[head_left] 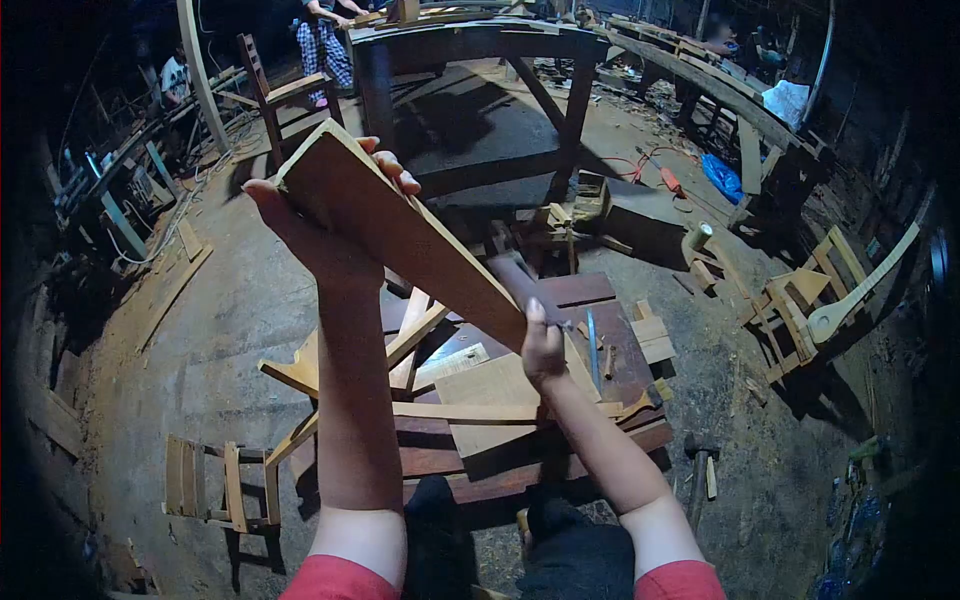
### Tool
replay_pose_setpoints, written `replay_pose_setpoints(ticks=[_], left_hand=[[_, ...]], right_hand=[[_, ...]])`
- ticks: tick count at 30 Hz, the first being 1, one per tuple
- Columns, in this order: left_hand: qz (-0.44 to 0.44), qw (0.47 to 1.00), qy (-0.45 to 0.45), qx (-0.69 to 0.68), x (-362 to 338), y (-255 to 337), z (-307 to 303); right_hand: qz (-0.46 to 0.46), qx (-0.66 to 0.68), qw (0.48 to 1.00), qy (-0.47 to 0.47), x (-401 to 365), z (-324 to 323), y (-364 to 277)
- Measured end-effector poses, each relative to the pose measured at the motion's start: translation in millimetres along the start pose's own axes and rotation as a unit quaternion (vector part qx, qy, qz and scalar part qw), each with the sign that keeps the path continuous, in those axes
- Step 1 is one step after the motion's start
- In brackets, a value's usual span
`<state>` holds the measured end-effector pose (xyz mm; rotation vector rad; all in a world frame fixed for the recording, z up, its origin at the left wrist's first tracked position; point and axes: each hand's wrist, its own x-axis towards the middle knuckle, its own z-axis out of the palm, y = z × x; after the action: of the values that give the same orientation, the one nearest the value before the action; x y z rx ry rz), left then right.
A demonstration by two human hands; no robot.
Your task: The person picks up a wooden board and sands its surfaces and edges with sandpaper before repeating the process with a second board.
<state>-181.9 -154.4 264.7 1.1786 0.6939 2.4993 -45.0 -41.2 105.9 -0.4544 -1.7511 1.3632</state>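
Observation:
A long wooden board slants across the view, its far end raised toward the upper left. My left hand is wrapped around that upper end, thumb on the near side and fingertips over the far edge. My right hand is closed by the board's lower end. From its fist a dark, broad tool, smeared by motion, reaches up along the board's edge; I cannot tell its kind. Below is a low reddish-brown worktable with a flat light panel and a thin bluish strip on it.
Curved and straight wooden pieces lie across the low table. A hammer is on the floor at right. Wooden frames stand at lower left and right. A large bench is ahead, with a person behind it.

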Motion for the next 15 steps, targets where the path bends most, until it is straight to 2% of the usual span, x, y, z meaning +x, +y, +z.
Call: replay_pose_setpoints(ticks=[3, 4, 5, 7, 9, 11, 12, 15], left_hand=[[-0.002, 1.0, 0.004, 0.01, -1, 0, -8], [-0.002, 1.0, -0.005, -0.005, 1, 0, -10], [0.0, 1.0, -0.004, -0.005, 2, 0, -10], [-0.001, 1.0, -0.021, -0.009, 1, -2, -8], [-0.009, 1.0, -0.019, -0.015, 1, -2, -3], [-0.015, 1.0, -0.016, -0.018, 0, -1, 1], [-0.02, 0.999, -0.019, -0.04, 0, -1, 3], [-0.032, 0.997, -0.029, -0.065, -1, -1, 1]], right_hand=[[-0.003, -0.059, 0.998, -0.027, -5, -22, 54], [0.106, -0.059, 0.993, -0.014, -7, -22, 51], [0.105, -0.059, 0.993, -0.016, -2, -17, 39], [-0.036, -0.052, 0.998, -0.026, 10, -1, 6], [-0.048, 0.038, 0.998, -0.012, 16, 20, -47], [-0.084, -0.125, 0.989, -0.013, 13, 26, -89], [-0.082, -0.123, 0.989, -0.014, 12, 26, -85], [-0.187, -0.117, 0.975, 0.026, 4, 19, -42]])
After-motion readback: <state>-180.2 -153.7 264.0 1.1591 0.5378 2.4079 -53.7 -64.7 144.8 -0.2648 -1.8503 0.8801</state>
